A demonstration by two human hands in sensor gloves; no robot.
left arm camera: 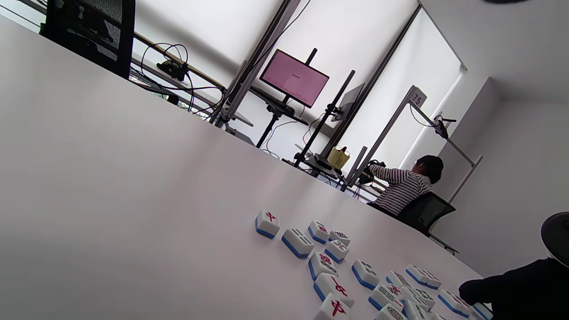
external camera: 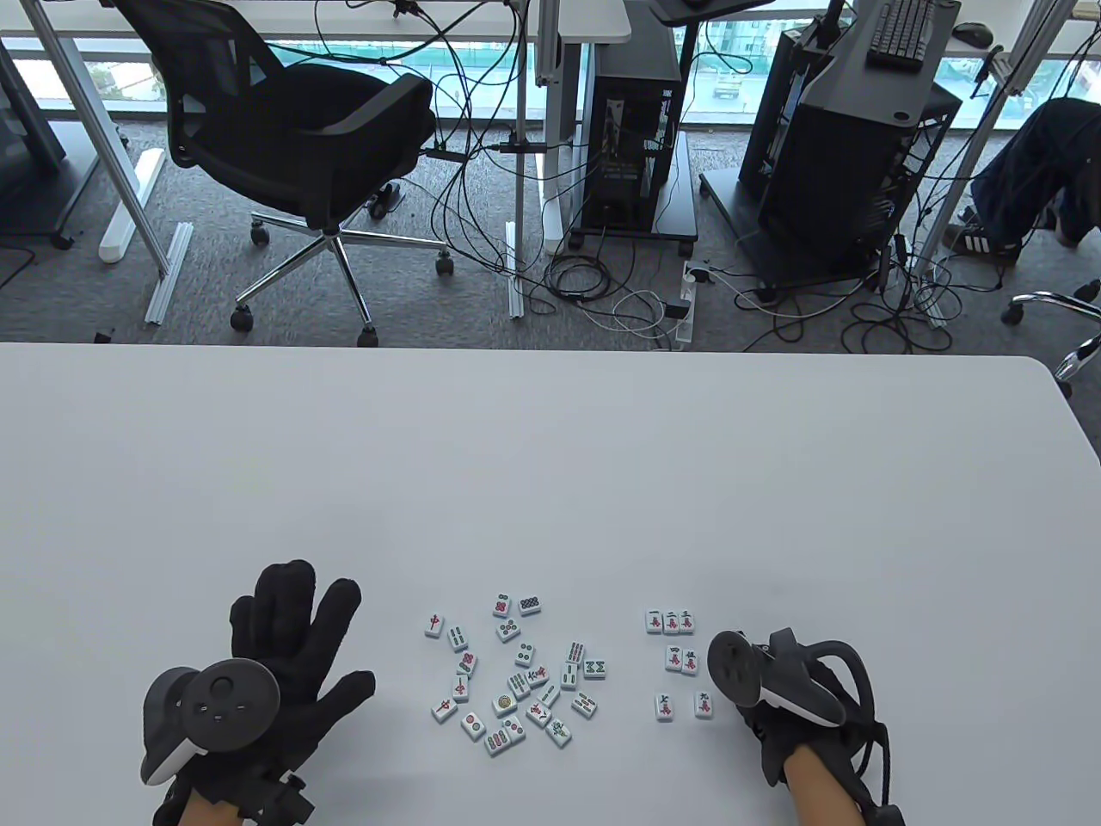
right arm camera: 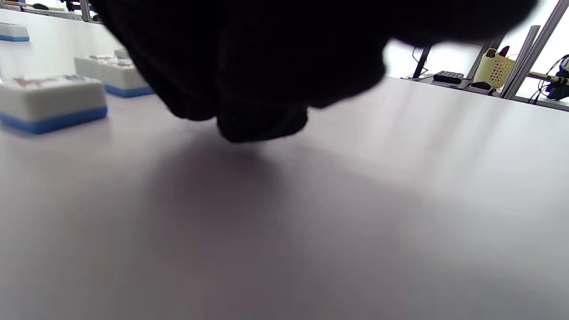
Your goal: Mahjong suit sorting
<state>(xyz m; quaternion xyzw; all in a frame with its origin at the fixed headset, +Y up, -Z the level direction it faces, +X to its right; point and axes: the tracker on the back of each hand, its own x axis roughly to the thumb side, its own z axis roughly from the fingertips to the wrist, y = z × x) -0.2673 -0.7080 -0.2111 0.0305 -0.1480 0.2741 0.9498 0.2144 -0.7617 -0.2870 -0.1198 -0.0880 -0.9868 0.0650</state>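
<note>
- Plainly, the left hand (external camera: 284, 654) lies flat with its fingers (external camera: 292, 598) spread wide and holding nothing, on the table (external camera: 550, 465) to the left of the unsorted tiles.
- The right hand (external camera: 778, 688) sits curled under its tracker just right of the sorted character tiles (external camera: 678, 661); in the right wrist view its fingers (right arm camera: 262, 120) hang bunched close over the bare table, and I cannot tell whether they pinch a tile.
- Nearest risk: the right hand is just beside the tile at the group's lower right (external camera: 704, 705). A careless sweep leftward from here could knock it or skew the neat top row (external camera: 670, 621).
- The sorted group sits in loose rows with gaps, so a tile set down hastily could land askew or nudge a neighbour.
- Further out, the unsorted cluster (external camera: 516, 680) is packed tight, several tiles touching. Reaching in for one could drag or flip its neighbours.
- At least one red-marked tile (external camera: 540, 711) lies deep in that cluster; small faces at odd angles invite a misread suit and a wrong placement.
- The left hand, if shifted right, could brush the cluster's left edge tiles (external camera: 444, 709).
</note>
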